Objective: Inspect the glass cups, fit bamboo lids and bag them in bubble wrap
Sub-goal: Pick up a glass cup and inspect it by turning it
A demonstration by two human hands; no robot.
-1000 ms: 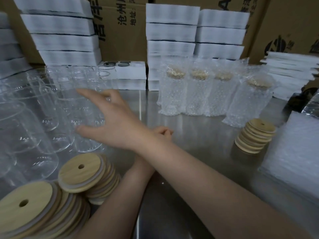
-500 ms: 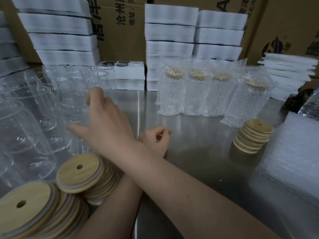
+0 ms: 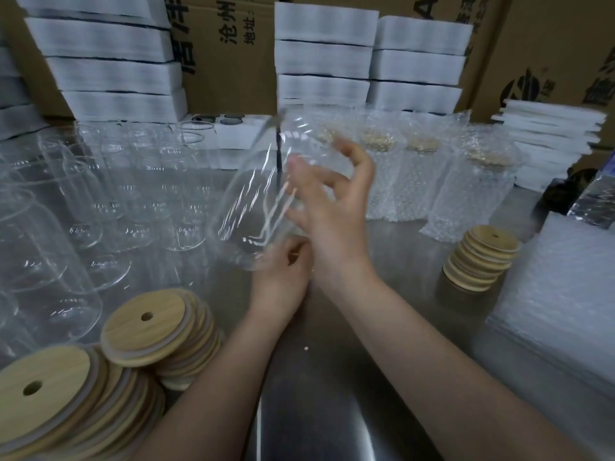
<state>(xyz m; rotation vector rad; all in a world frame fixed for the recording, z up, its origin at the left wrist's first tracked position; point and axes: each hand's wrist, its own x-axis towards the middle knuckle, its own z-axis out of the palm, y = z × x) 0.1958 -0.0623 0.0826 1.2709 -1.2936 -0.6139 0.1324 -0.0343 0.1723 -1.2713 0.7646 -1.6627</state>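
A clear glass cup (image 3: 253,194) hangs tilted above the middle of the steel table (image 3: 332,410), its mouth up and away from me. My right hand (image 3: 336,211) grips its right side with curled, spread fingers. Below it, my left hand (image 3: 283,277) curls against the cup's base. Many bare glass cups (image 3: 109,197) stand at the left. Bamboo lids with straw holes lie in leaning stacks at the near left (image 3: 143,324) and in a stack at the right (image 3: 482,261). Several lidded cups in bubble wrap (image 3: 479,188) stand at the back.
A pile of flat bubble-wrap bags (image 3: 565,311) lies at the right edge. White foam trays (image 3: 322,58) are stacked along the back in front of cardboard boxes (image 3: 549,48). A dark object (image 3: 562,191) sits at the far right.
My right hand took a glass cup from the group at the left and lifted it to the centre, tilted. My left hand rose from the table to the cup's base.
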